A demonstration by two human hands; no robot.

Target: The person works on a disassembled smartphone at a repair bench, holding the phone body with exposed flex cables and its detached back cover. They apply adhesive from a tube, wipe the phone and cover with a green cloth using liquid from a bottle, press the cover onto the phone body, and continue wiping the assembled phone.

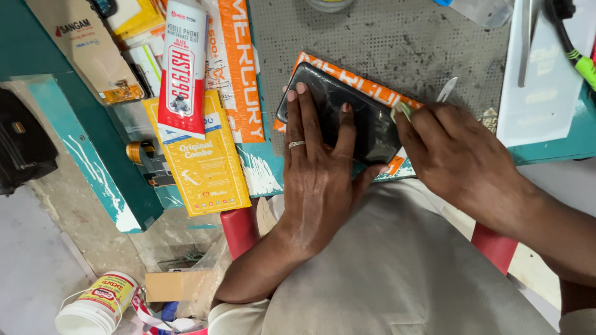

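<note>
Black and glossy, the smartphone [338, 111] lies flat near the front edge of the tabletop [385, 43], resting on an orange and white packet [366, 84] that sticks out from under it on the far side. The left hand [316, 167] is spread open, palm down, with its fingers pressing on the phone's dark surface; a ring sits on one finger. The right hand [456, 155] is closed around a thin tool [446, 90] at the phone's right end, the tool's pale flat tip pointing up and away past the knuckles; a small greenish piece shows between its fingers right at the phone's corner. How the tool meets the phone is hidden by the fingers.

The phone sits on a grey dotted work mat that covers the teal tabletop. To the left lie a yellow flat box [202, 155], a red and white glue tube carton [183, 68] on top of it, and a long orange packet [239, 68] beside them. A white sheet [540, 93] lies at the right. Down on the floor stands a white plastic tub [96, 304] with a yellow label.
</note>
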